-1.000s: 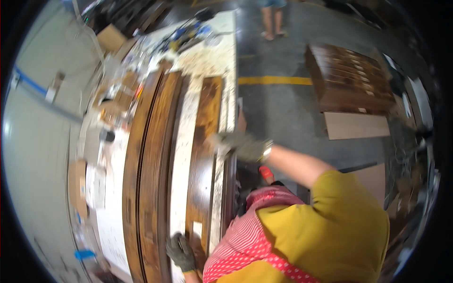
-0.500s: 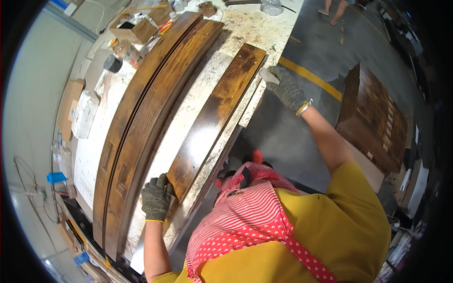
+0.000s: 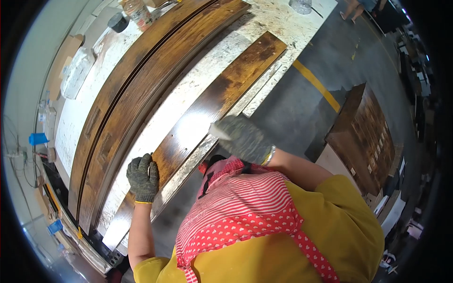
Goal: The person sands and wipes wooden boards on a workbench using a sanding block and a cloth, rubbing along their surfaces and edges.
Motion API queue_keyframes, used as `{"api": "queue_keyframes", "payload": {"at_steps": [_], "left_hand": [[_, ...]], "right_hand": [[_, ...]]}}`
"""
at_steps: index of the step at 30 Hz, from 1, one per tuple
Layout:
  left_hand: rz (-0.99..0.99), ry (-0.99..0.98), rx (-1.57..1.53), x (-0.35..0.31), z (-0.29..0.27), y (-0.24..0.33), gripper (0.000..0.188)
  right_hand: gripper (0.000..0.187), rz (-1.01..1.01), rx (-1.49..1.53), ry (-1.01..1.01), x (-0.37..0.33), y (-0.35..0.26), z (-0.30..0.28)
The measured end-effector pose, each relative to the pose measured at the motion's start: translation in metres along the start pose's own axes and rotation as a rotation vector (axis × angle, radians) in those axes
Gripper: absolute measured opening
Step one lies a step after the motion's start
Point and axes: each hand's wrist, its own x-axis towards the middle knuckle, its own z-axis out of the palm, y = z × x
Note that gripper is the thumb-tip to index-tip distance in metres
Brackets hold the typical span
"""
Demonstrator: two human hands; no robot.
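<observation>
A dark-stained wooden plank (image 3: 207, 111) with a glossy, mottled top lies lengthwise on the white workbench (image 3: 245, 42). My left hand (image 3: 143, 180), in a grey knit glove, rests over the plank's near part with its fingers stretched forward. In a matching glove, my right hand (image 3: 245, 139) grips a small pale flat pad (image 3: 220, 131) at the plank's right edge, about midway along. This hand is slightly blurred, and its fingers partly cover the pad. Whether the pad touches the edge I cannot tell.
Two long curved wooden boards (image 3: 141, 89) lie side by side left of the plank. Beyond them are a dark round tub (image 3: 117, 22), a bottle (image 3: 137, 12) and a plastic-wrapped bundle (image 3: 79, 70). A brown wooden stack (image 3: 361, 137) stands on the floor at right.
My right hand has come from the plank's far end back toward me along its right edge, still gripping the pad. My left hand stays on the near part. The view has shifted.
</observation>
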Motion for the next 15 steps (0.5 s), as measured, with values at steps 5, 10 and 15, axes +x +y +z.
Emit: {"api": "queue_keyframes", "payload": {"at_steps": [5,10,15], "left_hand": [[-0.012,0.016,-0.048,0.000,-0.003,0.005,0.022],[-0.032,0.017,-0.072,-0.005,-0.001,0.007,0.021],[-0.053,0.009,-0.065,-0.006,0.001,0.000,0.023]], "right_hand": [[0.037,0.433,0.011,0.153,0.006,0.070,-0.020],[0.035,0.174,0.150,0.076,-0.005,0.004,-0.010],[0.030,0.275,0.060,0.141,0.006,0.033,-0.017]]}}
